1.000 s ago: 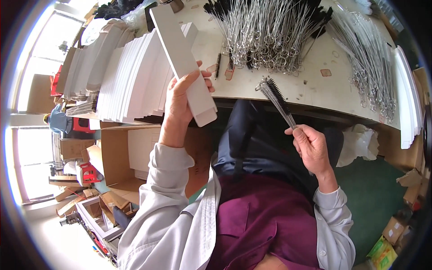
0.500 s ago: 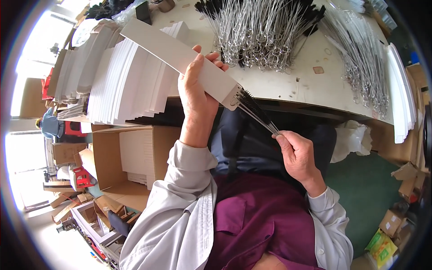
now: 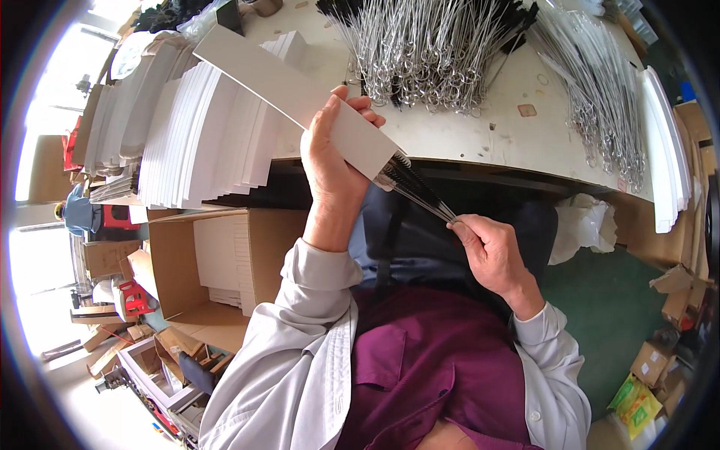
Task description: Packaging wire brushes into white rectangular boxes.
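Observation:
My left hand point(image 3: 330, 154) is wrapped round a long white cardboard box point(image 3: 259, 75), tilted so its open end points down to the right. Black-bristled wire brushes point(image 3: 416, 185) stick partly out of that end. Their thin metal stems are pinched together between the thumb and fingers of my right hand point(image 3: 495, 251); the exact number is hard to make out. The other ends of the brushes are hidden inside the box. Beyond my hands, a big heap of similar wire brushes point(image 3: 427, 67) with looped ends lies on the table point(image 3: 457, 142).
Another bundle of wire brushes point(image 3: 600, 97) lies on the right, beside stacked white boxes point(image 3: 666, 157). Many flat white boxes point(image 3: 202, 135) stand in rows at left. Below them, an open carton point(image 3: 176, 259) holds more white boxes. A plastic bag point(image 3: 585, 229) hangs under the table edge.
The brushes sit slightly deeper in the box, and my right hand has come a little closer to its open end. My left hand keeps its hold.

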A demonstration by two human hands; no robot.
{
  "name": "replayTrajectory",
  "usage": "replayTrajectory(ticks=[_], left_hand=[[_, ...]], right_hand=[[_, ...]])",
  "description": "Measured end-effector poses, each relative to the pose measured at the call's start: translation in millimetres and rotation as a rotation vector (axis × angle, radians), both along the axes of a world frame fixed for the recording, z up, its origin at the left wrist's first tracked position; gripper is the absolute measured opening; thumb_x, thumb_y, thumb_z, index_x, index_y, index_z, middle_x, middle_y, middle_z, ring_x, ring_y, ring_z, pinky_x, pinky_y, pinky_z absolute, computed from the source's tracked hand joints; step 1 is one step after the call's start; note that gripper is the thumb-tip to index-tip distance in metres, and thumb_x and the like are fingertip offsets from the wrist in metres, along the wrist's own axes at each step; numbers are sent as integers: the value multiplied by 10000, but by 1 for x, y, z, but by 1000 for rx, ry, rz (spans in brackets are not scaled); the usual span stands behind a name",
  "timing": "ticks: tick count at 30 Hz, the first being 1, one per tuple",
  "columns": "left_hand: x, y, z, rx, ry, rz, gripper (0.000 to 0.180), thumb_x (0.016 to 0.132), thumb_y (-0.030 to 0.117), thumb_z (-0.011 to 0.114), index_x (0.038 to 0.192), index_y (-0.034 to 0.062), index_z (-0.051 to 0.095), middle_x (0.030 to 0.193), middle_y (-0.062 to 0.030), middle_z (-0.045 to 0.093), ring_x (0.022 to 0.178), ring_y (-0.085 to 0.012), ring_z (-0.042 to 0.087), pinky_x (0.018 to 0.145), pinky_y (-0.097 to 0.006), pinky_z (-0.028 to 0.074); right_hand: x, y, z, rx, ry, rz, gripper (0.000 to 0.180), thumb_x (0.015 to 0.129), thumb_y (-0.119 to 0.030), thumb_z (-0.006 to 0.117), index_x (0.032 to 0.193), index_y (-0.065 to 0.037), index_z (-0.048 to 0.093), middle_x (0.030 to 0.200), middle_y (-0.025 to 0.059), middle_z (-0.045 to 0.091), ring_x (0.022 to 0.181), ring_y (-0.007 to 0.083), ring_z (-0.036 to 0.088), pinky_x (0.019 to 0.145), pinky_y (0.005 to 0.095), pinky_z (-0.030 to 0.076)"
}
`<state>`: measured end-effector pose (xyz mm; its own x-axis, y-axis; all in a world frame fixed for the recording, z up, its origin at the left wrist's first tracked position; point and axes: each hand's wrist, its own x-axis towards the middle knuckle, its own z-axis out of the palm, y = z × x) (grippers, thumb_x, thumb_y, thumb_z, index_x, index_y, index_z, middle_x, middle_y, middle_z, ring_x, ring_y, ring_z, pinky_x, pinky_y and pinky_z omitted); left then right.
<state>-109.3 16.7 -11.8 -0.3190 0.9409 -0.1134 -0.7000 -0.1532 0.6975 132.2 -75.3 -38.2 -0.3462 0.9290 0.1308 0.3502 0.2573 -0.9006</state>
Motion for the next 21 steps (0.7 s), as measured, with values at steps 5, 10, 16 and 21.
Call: replayTrajectory(ticks=[5, 10, 16, 21], left_hand=[[4, -1, -2, -53, 27, 1, 402, 996, 216, 625, 1277, -63, 558, 1041, -210, 644, 867, -277, 633, 882, -445, 551], [29, -13, -10, -124, 29, -118, 334, 994, 225, 627, 1199, -34, 576, 999, -190, 647, 852, -268, 638, 853, -435, 553], [48, -25, -30, -126, -41, -150, 350, 1008, 326, 642, 1143, 13, 562, 994, -169, 640, 855, -259, 628, 859, -432, 553], [38, -19, -30, -129, -64, -120, 380, 1013, 365, 641, 1136, 16, 558, 995, -163, 634, 872, -250, 619, 887, -432, 547]], right_hand=[[4, 8, 7, -15, -35, 18, 171, 1013, -115, 659, 984, 53, 674, 762, 206, 640, 618, 358, 600, 574, 375, 477], [7, 26, 15, -127, -71, 60, 184, 1016, -112, 647, 960, 58, 688, 707, 222, 617, 565, 357, 566, 553, 382, 465], [-10, 51, 2, -160, -121, 71, 278, 1041, -180, 617, 906, 41, 718, 628, 122, 629, 537, 159, 570, 538, 329, 468], [11, 49, 30, -241, -235, 173, 362, 892, -227, 807, 1111, 33, 685, 713, 164, 671, 606, 183, 622, 634, 348, 514]])
